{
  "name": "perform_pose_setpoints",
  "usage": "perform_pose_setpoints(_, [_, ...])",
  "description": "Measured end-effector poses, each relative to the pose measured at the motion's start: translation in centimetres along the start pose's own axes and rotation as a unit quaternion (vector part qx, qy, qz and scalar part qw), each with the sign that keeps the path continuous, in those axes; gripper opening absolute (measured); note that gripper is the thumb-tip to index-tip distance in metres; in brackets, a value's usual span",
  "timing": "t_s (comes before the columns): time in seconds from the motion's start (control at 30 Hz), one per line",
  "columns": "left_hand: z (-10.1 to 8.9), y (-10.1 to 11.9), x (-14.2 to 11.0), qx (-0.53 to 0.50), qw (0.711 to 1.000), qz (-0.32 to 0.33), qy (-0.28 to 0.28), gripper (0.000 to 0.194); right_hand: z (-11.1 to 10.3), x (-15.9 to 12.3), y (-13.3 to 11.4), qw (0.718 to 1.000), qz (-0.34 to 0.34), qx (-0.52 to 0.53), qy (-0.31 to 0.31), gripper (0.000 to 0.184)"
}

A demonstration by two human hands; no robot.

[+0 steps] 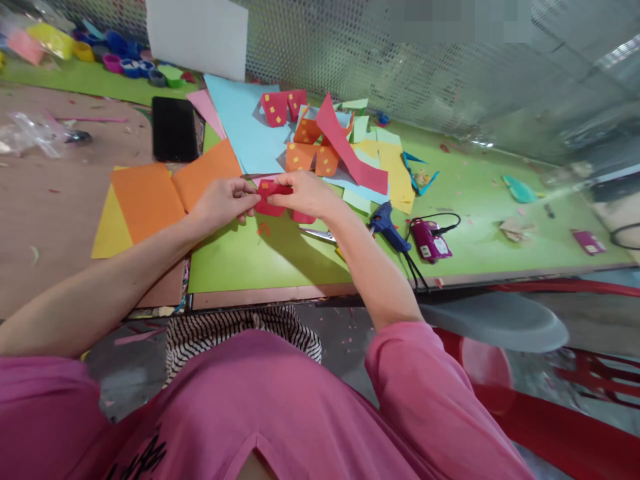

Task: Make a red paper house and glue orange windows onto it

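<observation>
My left hand (231,200) pinches the left edge of a red paper piece (270,207) that carries a small orange square. On the same piece, the fingers of my right hand (303,191) are closed at its upper right. Just below the right hand, another bit of red paper shows. A pair of scissors (318,234) lies partly under my right forearm. Small orange scraps (263,229) rest on the green sheet below my hands. Beyond them stand folded orange paper pieces (300,157) and red ones (275,109) with yellow squares.
A blue glue gun (389,225) and a purple power socket block (431,241) with cables lie to the right. Orange sheets (150,200) and a black tablet-like device (175,129) are at left. Blue paper (245,123) and a red strip (350,150) lie behind. Colourful cups (131,68) line the back.
</observation>
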State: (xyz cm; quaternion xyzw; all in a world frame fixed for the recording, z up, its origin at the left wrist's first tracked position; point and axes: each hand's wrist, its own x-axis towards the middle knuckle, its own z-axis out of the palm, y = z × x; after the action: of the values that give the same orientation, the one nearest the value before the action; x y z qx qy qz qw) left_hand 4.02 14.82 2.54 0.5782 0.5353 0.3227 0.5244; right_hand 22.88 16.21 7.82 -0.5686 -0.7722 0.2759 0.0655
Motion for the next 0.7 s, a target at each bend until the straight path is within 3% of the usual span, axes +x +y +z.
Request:
perform_pose_setpoints(0.53, [-0.04,0.13,-0.02,0.009,1.0,0.003,-0.005,0.009,0.36,0.39,0.21,1.0,-0.004,-0.002,0.017,0.018])
perform_pose_setpoints(0.7, [-0.03,0.11,-0.05,0.0,1.0,-0.006,0.002,0.008,0.54,0.59,0.6,0.999,-0.009,0.001,0.03,0.027])
